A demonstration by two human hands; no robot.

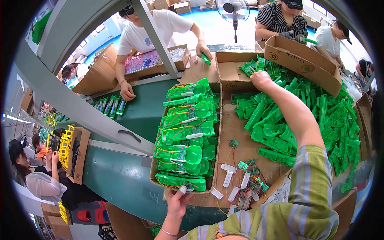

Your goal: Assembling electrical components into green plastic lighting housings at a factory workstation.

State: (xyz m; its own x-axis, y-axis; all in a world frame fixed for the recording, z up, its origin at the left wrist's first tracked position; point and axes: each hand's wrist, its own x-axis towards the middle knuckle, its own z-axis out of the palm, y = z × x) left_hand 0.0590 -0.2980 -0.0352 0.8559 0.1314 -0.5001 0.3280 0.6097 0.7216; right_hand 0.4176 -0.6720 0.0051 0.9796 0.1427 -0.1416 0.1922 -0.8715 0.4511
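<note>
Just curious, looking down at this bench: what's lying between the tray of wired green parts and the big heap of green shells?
In the head view, bare brown cardboard, with small green circuit boards and white plastic pieces lower down.

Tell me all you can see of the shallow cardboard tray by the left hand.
The cardboard tray is a shallow, brown, open-topped box lying flat on the cardboard-covered bench beside the green conveyor. It is packed end to end with green plastic housings, each fitted with coloured wires, small circuit boards and white pieces. The left hand touches its near edge, by the nearest housing. The walls look worn.
</note>
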